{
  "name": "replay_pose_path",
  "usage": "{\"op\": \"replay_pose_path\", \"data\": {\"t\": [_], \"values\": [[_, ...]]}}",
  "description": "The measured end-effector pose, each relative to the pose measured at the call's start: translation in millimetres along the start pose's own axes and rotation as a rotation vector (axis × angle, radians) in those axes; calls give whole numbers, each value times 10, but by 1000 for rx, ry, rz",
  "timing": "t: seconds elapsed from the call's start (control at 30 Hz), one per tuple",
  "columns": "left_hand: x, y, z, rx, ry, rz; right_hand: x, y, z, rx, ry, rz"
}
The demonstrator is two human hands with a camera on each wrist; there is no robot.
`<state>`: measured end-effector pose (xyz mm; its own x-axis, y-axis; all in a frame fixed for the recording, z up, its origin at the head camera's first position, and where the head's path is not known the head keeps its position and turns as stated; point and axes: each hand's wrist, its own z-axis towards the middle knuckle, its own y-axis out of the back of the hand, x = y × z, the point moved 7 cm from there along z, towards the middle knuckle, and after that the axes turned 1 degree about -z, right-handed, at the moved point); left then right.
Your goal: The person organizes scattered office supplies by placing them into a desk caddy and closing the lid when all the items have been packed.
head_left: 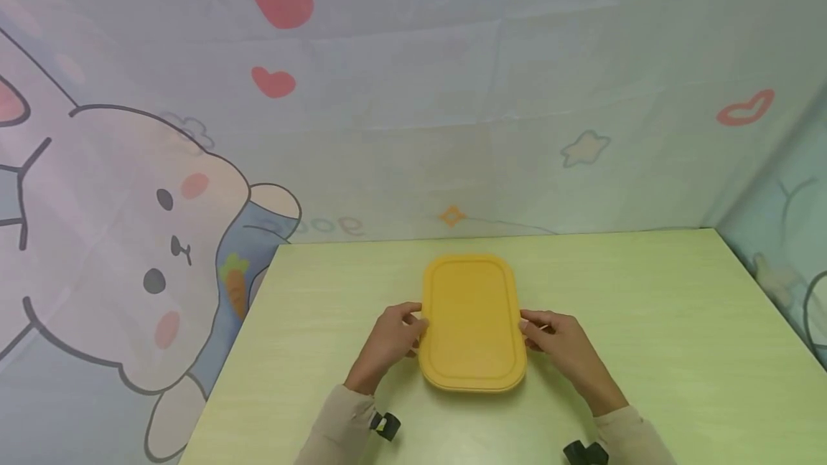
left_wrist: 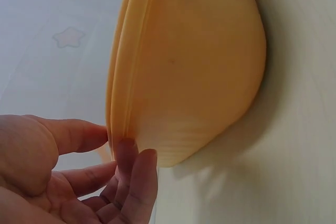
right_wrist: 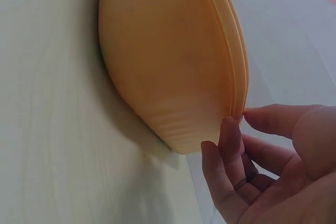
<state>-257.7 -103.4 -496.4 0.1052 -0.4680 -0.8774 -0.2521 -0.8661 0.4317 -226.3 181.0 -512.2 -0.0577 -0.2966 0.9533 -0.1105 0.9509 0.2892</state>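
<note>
A yellow rectangular box with rounded corners stands on the table, its flat lid facing up. My left hand pinches the rim on the left long side. In the left wrist view, the thumb lies at the lid's edge and the fingertips sit under the rim. On the opposite side my right hand pinches the rim in the same way. The right wrist view has its thumb against the lid's edge, with fingers below the rim along the box wall. The inside is hidden by the lid.
The light green-yellow table extends to both sides of the box. Behind it hangs a printed cloth with hearts and a bunny. A dark cable runs at the far right edge. Small black devices are worn on both wrists.
</note>
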Motion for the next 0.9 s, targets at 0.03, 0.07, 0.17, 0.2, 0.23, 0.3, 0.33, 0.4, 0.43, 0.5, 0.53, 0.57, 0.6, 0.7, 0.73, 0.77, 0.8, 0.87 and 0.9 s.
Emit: {"op": "replay_pose_path", "data": {"t": [0.03, 0.07, 0.17, 0.2, 0.23, 0.3, 0.33, 0.4, 0.43, 0.5, 0.53, 0.57, 0.6, 0.7, 0.73, 0.77, 0.8, 0.87, 0.9], "values": [[-1, -1, 2, 1, -2, 0, 2, 0, 5, -1, 7, -14], [-3, -3, 5, 2, -6, 3, 8, 1, 9, 1, 19, -32], [4, -8, 15, 2, -2, 5, 21, 3, 17, -1, 42, -73], [5, -9, 17, 0, -2, 6, 27, 4, 20, 1, 50, -91], [7, -11, 21, -4, 0, 9, 36, 4, 25, 0, 57, -117], [5, -13, 32, -28, 7, 34, 66, 3, 38, -10, 75, -175], [-12, -12, 40, -50, -9, 73, 90, -4, 49, -14, 92, -213], [-71, -25, 50, -100, -58, 187, 147, -37, 80, -15, 141, -289], [-111, -41, 54, -121, -91, 253, 185, -61, 100, -18, 176, -341], [-192, -104, 60, -149, -175, 408, 252, -133, 138, -14, 247, -436], [-230, -150, 58, -151, -224, 481, 278, -176, 153, -9, 279, -477], [-258, -204, 57, -141, -267, 533, 301, -219, 169, -4, 309, -515], [-274, -262, 58, -125, -307, 576, 319, -261, 183, -3, 336, -560], [-290, -409, 84, -100, -402, 728, 341, -384, 224, 5, 393, -679], [-290, -446, 92, -95, -422, 771, 343, -424, 234, 14, 410, -709], [-284, -475, 106, -98, -440, 819, 346, -461, 245, 22, 424, -747], [-277, -501, 121, -99, -453, 867, 355, -495, 255, 26, 441, -783], [-264, -535, 141, -100, -469, 932, 374, -558, 271, 43, 465, -839], [-263, -547, 146, -96, -474, 951, 382, -587, 280, 53, 474, -862]]}}
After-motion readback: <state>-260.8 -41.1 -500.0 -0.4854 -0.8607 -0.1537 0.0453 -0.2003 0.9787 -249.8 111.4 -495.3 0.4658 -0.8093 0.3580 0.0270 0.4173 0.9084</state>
